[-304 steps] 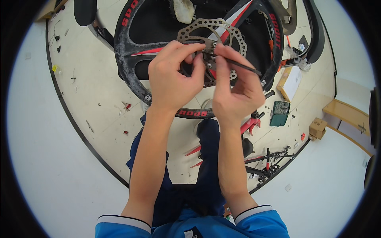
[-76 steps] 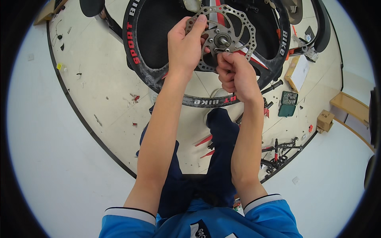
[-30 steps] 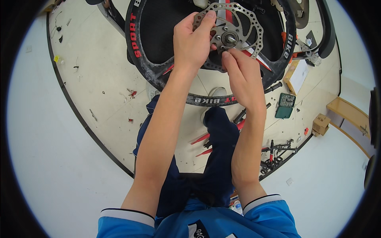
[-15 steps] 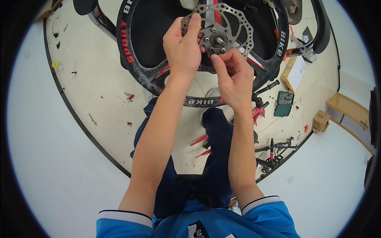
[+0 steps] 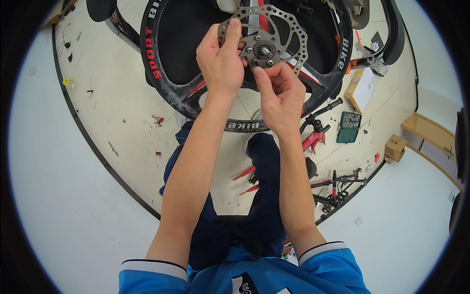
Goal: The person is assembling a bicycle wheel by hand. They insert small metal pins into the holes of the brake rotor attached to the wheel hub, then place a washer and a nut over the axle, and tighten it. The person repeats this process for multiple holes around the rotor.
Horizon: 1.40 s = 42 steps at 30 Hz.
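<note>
A perforated metal brake disc lies over the hub of a black bicycle wheel with red and white markings. Several bolt heads ring the protruding axle. My left hand grips the disc's left edge, thumb on top and fingers curled beneath. At the disc's lower bolt position, my right hand has thumb and fingertips pinched together on a small dark bolt. The bolt's lower part is hidden by the fingers and disc.
Chair armrests flank the wheel. On the floor at right are a green case of small parts, a white-topped box, a handlebar grip and a bike frame. A cardboard box stands by the wall.
The wheel, disc and both hands have shifted slightly left in the view. My grip on the disc and the pinch at the lower bolt stay the same.
</note>
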### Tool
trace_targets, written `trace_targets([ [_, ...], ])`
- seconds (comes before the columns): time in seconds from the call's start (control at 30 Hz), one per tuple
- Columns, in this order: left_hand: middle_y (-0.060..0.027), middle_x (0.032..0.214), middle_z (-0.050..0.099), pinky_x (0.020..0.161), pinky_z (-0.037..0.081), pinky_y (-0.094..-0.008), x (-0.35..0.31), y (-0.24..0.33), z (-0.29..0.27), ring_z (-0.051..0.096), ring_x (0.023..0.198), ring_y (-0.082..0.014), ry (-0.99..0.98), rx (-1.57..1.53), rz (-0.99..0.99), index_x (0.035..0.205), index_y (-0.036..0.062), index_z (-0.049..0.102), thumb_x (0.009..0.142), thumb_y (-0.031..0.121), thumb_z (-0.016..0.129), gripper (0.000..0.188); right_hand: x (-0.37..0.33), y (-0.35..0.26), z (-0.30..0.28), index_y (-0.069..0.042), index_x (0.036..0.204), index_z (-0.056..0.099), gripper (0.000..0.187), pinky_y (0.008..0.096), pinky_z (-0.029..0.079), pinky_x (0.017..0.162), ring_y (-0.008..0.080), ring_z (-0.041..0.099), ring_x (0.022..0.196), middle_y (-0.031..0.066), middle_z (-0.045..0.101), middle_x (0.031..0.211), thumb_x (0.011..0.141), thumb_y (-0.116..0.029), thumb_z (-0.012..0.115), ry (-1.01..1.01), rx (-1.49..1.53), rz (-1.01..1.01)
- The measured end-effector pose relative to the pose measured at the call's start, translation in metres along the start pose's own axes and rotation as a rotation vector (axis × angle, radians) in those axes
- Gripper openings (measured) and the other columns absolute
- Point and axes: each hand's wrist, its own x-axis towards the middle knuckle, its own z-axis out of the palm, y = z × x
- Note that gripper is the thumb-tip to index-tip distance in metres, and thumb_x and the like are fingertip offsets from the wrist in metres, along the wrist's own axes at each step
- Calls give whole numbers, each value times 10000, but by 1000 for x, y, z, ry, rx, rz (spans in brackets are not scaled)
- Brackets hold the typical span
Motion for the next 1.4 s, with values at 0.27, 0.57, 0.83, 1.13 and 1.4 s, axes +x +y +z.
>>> trace_targets([
  [0.27, -3, 631, 557, 387, 398, -214, 6, 8, -3, 522, 523, -52, -41, -29, -61, 716, 42, 566, 1021, 320, 622, 416, 5, -18, -8, 19, 828, 624, 193, 203, 377, 533, 22, 493, 589, -9, 628, 647, 946, -91, 730, -54, -294, -143],
  [0.57, -4, 537, 519, 409, 376, -263, 8, -4, 2, 513, 450, -75, 134, 478, 283, 721, 17, 565, 1051, 381, 574, 491, 19, -18, -22, 22, 812, 636, 164, 260, 415, 512, 104, 510, 521, 75, 625, 612, 885, -63, 755, -163, -270, -109],
  [0.83, -95, 515, 469, 478, 376, -336, 8, -6, 6, 412, 465, -162, 185, 506, 372, 737, -11, 545, 1050, 334, 584, 467, 15, -12, -39, -6, 1013, 698, 167, 267, 472, 544, 145, 582, 551, 78, 682, 758, 865, -42, 764, -214, -439, -291],
  [1.13, -95, 511, 481, 468, 366, -338, 8, -6, 7, 421, 451, -163, 197, 500, 400, 722, -13, 535, 1046, 325, 593, 471, 24, -34, -55, -125, 1450, 536, 665, 332, 506, 622, 203, 610, 659, 84, 625, 874, 836, -2, 760, -372, -612, -304],
  [1.4, -116, 513, 472, 465, 372, -352, 8, -5, 6, 420, 436, -219, 196, 525, 418, 730, -10, 539, 1052, 327, 588, 469, 43, -44, -64, -152, 1478, 515, 667, 398, 519, 687, 317, 609, 712, 124, 644, 858, 864, -16, 735, -590, -669, -365],
])
